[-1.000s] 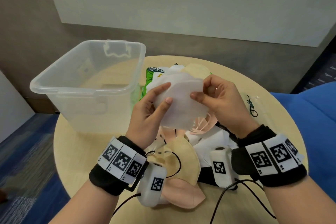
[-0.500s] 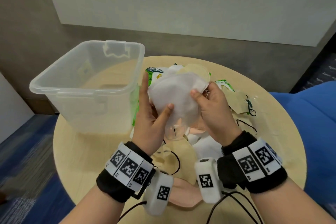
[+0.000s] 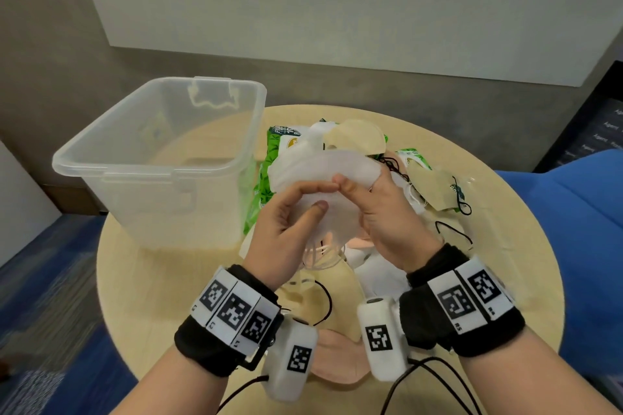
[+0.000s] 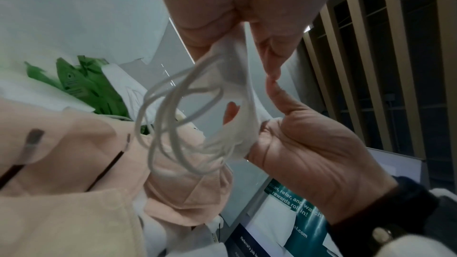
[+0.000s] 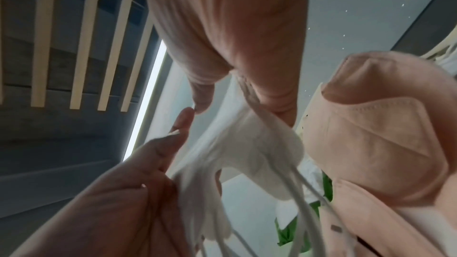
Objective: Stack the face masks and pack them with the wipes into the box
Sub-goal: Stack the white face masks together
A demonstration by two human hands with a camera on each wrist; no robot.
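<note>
Both hands hold a small stack of white face masks (image 3: 318,178) above the pile on the round table. My left hand (image 3: 293,209) grips the stack from the left, thumb on its front. My right hand (image 3: 374,202) grips it from the right. White ear loops (image 4: 178,116) hang from the stack's lower end. The stack shows between the palms in the wrist views (image 5: 249,144). Loose pink masks (image 3: 337,360), beige masks (image 3: 357,136) and more white ones lie under the hands. A green wipes pack (image 3: 266,178) lies beside the clear plastic box (image 3: 141,175), which stands open at the left.
A second green wipes pack (image 3: 413,158) lies at the back right among beige masks with black loops (image 3: 438,185). The table edge (image 3: 111,296) curves close to the box. A blue seat (image 3: 580,229) stands to the right.
The hands have come closer together on the white stack, fingertips now meeting over its front. Both wrists have risen slightly.
</note>
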